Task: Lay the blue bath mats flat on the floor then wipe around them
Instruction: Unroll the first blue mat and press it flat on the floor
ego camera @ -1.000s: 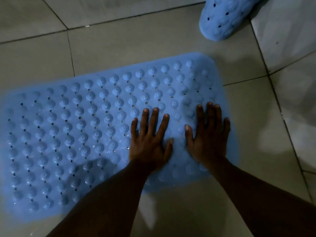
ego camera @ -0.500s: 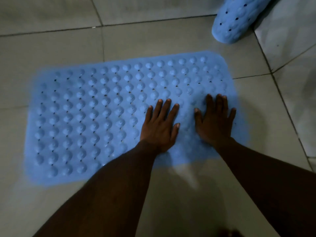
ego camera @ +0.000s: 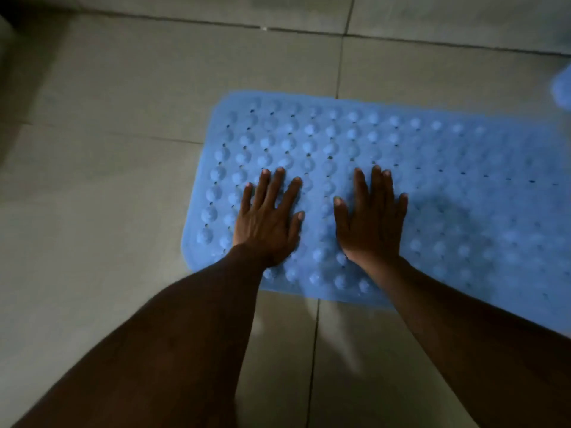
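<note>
A blue bath mat [ego camera: 448,186] with rows of round bumps and small holes lies flat on the grey tiled floor, running from the middle of the view off the right edge. My left hand [ego camera: 267,219] presses palm-down on the mat's left part, fingers straight and spread. My right hand [ego camera: 372,217] lies flat on the mat beside it, fingers straight and close together. The two hands are a little apart. A second blue mat [ego camera: 560,88] shows only as a blurred sliver at the right edge.
Grey floor tiles [ego camera: 108,149] with dark grout lines surround the mat on the left, behind and in front. The far left top corner is dark. The picture is dim and blurred by motion.
Both hands have moved from the mat's right end to its left part and lie further apart. The view has swung left, so the second mat has slid to the right edge.
</note>
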Available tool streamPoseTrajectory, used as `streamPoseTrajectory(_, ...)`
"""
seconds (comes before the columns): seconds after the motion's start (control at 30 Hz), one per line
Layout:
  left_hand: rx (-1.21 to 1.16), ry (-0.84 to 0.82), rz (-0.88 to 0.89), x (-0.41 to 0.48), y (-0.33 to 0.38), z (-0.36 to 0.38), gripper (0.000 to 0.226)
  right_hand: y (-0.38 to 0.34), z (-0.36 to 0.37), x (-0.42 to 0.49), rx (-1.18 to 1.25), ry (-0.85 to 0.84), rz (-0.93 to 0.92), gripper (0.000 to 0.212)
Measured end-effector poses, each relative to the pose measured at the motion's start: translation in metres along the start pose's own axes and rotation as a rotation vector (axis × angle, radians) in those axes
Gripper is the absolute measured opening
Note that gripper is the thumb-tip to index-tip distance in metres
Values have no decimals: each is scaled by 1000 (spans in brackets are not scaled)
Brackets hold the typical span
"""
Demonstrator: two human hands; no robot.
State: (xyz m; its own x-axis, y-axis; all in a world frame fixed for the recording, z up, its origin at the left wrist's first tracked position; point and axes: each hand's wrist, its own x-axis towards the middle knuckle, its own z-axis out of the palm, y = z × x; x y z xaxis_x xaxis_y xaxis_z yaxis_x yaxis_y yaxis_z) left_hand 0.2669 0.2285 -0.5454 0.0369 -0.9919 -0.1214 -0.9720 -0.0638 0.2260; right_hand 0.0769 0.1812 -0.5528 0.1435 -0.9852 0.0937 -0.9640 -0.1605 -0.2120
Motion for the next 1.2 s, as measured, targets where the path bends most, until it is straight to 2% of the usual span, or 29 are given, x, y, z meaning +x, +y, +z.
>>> streamPoseTrajectory(0.23,-6,42,31,-4,-20,12,69,-24,28,3,-73,56,46,64)
streamPoseTrajectory(1.0,57,33,40,0,-21,11,71,-26,27,6,-142,-72,53,63)
streamPoseTrajectory(1.2,80,33,36,-1,-22,16,74,-28,25,6,-160,-52,44,66)
